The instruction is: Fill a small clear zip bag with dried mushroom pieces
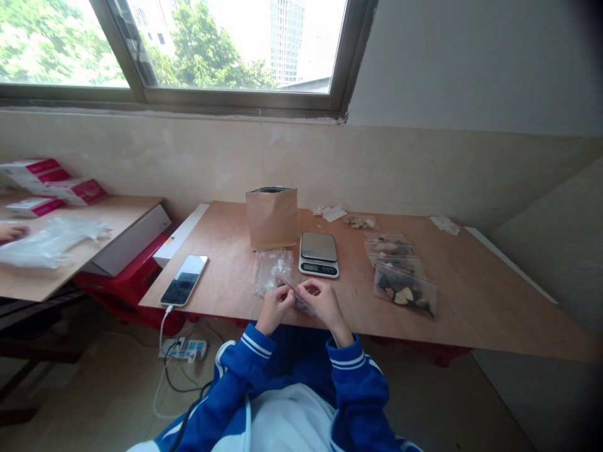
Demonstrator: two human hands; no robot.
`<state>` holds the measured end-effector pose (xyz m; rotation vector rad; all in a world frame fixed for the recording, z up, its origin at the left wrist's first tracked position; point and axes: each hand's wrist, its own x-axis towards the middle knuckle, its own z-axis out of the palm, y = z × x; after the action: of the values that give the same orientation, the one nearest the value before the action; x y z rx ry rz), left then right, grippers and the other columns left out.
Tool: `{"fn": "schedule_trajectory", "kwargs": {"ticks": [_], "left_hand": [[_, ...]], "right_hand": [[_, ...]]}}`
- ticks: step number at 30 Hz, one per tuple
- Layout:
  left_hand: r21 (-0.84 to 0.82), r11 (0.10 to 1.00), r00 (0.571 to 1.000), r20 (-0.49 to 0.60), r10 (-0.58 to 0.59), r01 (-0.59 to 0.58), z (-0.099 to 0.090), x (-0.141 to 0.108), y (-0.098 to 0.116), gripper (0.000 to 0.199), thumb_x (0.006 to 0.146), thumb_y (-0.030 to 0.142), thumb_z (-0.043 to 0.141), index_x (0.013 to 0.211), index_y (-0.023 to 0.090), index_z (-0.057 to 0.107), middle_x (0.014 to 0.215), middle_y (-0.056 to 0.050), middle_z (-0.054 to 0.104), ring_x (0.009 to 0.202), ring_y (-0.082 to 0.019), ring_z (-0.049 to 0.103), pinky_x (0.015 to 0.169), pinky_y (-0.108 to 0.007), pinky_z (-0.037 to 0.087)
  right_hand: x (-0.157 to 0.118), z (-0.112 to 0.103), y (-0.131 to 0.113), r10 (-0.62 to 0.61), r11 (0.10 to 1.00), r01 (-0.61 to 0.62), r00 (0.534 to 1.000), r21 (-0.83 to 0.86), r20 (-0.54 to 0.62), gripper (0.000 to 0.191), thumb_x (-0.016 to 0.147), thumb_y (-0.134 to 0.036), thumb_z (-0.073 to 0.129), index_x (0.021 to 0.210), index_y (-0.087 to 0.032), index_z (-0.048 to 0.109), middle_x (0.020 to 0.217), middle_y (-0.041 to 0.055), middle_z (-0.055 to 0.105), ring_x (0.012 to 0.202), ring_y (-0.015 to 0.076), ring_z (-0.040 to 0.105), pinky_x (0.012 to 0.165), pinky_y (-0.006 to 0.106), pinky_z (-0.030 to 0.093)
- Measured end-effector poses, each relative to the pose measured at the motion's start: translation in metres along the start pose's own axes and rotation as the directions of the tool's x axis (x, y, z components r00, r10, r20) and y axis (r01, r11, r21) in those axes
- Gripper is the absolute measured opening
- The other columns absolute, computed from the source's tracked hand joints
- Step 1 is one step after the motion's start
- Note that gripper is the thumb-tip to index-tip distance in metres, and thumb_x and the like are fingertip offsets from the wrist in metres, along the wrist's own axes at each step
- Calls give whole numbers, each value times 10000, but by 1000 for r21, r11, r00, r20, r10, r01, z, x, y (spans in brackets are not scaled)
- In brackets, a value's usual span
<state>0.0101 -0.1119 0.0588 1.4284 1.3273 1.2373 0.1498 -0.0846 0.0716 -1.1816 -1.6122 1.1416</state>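
Zip bag [296, 290] is pinched along its top edge between your left hand [276, 306] and right hand [324, 300], held low over the counter [471, 295] beside the scale [319, 253], steadying its strip.

Head-worn view, forward and down; table [471, 301] near

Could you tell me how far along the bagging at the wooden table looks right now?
Done: filled clear bags lie in a row right of the scale. In hand: left hand and right hand pinch one small bag. Left: empty bags and loose pieces beyond the scale.
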Motion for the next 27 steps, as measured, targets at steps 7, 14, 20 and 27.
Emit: {"fn": "schedule_trajectory", "kwargs": {"ticks": [7, 14, 20, 27], "left_hand": [[98, 992, 981, -168, 97, -81, -20, 7, 32, 387, 811, 368, 527, 480, 187, 438, 490, 32, 368, 522, -106, 351, 529, -252, 276], [-317, 947, 958, -283, -46, -48, -15, 24, 1, 475, 899, 590, 426, 726, 183, 602, 745, -29, 615, 739, -167, 569, 735, -288, 458], [-767, 630, 970, -47, -240, 119, 11, 59, -27, 688, 832, 747, 390, 1132, 174, 625, 1038, -103, 698, 944, -225, 651, 795, -346, 517], [-766, 622, 920, -110, -375, 162, 8, 102, -42, 692, 838, 749, 351, 933, 145, 675, 805, -78, 702, 685, -181, 646, 594, -290, 502]], "right_hand": [[29, -28, -24, -49, 999, 31, 851, -43, -524, 291, 754, -471, 641, 718, -183, 635, 683, 52, 682, 607, 178, 591, 584, 287, 486], [47, -25, -54, -102, 966, 183, 919, 183, -380, 339, 801, -526, 638, 774, -192, 583, 659, 16, 635, 553, 146, 585, 549, 264, 485], [60, 6, -45, -57, 963, 125, 959, 238, -277, 322, 840, -516, 589, 838, -194, 572, 733, 31, 646, 596, 150, 591, 571, 273, 509], [55, 10, -57, -363, 932, 333, 859, -143, -361, 187, 919, -304, 500, 1022, -197, 614, 1030, 92, 654, 884, 187, 629, 786, 305, 526]]}}
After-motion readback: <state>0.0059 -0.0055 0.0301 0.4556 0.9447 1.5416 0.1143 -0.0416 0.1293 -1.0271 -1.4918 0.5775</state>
